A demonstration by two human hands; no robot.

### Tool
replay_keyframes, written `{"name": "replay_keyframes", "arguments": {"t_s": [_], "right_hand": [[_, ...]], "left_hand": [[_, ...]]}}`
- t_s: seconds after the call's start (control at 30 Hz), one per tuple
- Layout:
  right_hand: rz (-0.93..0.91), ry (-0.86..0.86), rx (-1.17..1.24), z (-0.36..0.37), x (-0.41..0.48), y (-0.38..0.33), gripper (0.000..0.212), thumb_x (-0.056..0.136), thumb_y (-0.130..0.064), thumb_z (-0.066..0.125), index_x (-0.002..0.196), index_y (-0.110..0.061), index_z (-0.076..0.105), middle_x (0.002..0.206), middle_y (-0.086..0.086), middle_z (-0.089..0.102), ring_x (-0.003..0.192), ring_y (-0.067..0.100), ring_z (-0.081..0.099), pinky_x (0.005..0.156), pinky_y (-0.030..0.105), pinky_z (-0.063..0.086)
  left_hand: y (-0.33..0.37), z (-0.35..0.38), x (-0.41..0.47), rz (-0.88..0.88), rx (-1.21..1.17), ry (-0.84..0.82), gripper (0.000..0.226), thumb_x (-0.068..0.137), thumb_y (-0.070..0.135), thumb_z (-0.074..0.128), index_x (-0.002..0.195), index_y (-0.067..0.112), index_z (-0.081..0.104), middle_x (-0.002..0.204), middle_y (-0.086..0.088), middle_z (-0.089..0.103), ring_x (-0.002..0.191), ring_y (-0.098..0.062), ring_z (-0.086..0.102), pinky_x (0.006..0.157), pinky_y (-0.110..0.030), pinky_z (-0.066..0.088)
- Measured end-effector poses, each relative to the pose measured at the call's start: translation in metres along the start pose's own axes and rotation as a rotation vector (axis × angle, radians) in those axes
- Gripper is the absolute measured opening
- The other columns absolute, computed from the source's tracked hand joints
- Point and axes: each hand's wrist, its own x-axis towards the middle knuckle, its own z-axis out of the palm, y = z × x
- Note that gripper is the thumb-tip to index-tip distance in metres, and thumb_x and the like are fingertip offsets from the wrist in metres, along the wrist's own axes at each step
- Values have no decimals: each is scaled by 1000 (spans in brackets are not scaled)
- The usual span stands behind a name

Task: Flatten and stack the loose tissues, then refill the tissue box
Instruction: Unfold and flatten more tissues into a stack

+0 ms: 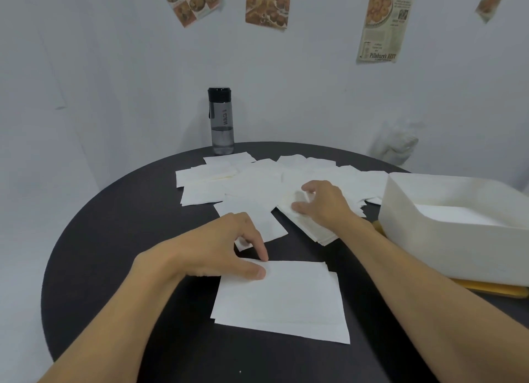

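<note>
— Fingers first?

— Left hand [229, 248]: narrow. Thumb laid flat on the top sheet of the near stack [280, 299], forefinger tip at its far edge, a pinch on that far-left corner. Remaining fingers curled under. Right hand [323, 205]: fingers [310, 186] curled and spread over the fanned pile [315, 233], thumb tucked in at the near side, gripping the upper sheets.

— Now by size. Biggest?

— Table [114, 239]: round, black, matte. Next, tissue box [429, 248] at the right edge: white, rectangular, open-topped, smooth thick walls. Seated on a flat yellow wooden slab [492, 289] sticking out beneath.

— Inside the box?

— White and flat at the bottom. Tissues or bare floor, cannot tell.

— Paper?

— Loose tissues [229, 182] scattered across the far half of the table: thin white rectangles, soft, overlapping, several lying askew. Near stack at centre front: squared, flat, a few edges stepped out at left and right. Fanned pile between that spread and the box, just left of the box, sheets slipping out stair-like at the near side.

— Smallest?

— Bottle [221, 122] at the far rim, just behind the loose tissues: upright cylinder, smoky translucent plastic, black cap, clear liquid in the lower part.
</note>
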Motion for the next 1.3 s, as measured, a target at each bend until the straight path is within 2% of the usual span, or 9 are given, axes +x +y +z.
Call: {"name": "replay_keyframes", "arguments": {"t_s": [0.17,0.5,0.63,0.67,0.8,0.97,1.07,1.17,1.3], "right_hand": [[-91,42,-59,2,2,6,33,89,-32,69,111,-7,69,114,8,71,106,27,62,94,41,49],[-221,13,-269,-12,0,8,26,91,-20,62,94,5,66,95,22,70,81,39,63,74,44,53],[-254,108,-302,-7,-3,7,30,86,-3,48,57,-11,46,56,8,37,60,27,29,51,36,27],[-257,142,-299,-8,-5,5,33,85,-2,46,56,-15,40,56,5,34,61,24,27,51,35,24],[-264,306,-281,-17,-9,-2,23,92,-7,48,71,-6,57,67,9,55,66,31,47,60,41,43],[-333,501,-251,-40,-17,-11,22,95,-9,50,82,-6,68,80,10,66,80,34,57,74,45,48],[-321,485,-46,-55,-26,-22,20,98,-13,53,89,-11,71,82,2,70,81,24,62,74,34,51],[-324,424,234,-65,-37,-38,18,97,-11,58,92,-18,74,86,-10,70,80,5,61,70,6,41],[-241,176,700,-67,-47,-54,19,95,-9,61,85,-19,73,73,-12,71,70,5,63,68,24,49]], "left_hand": [[-3,1,1,-5,-23,12,13,79,47,79,89,43,72,109,22,52,102,13,48,94,-23,44],[-8,1,2,-21,11,42,14,81,46,76,88,38,68,107,17,53,104,7,50,89,-20,43],[-8,1,2,-23,4,53,14,81,45,76,88,37,68,105,19,53,101,9,49,87,-20,43],[-8,1,2,-24,-2,54,14,81,45,76,88,37,67,105,19,53,100,9,49,87,-20,43],[-10,2,3,-30,-6,54,15,80,46,76,88,38,67,105,18,53,100,2,52,88,-23,46],[-10,2,4,-27,1,48,14,81,45,76,90,40,66,103,17,53,94,-3,54,86,-23,47],[-10,4,9,-3,-85,258,15,86,43,74,98,41,64,98,15,54,88,-5,52,77,-20,44],[-10,3,14,0,-235,643,32,90,43,68,119,42,54,110,20,53,102,1,50,77,-15,39],[-2,-4,15,-7,-435,815,51,94,41,64,141,32,47,127,23,55,118,6,52,89,-16,43]]}}
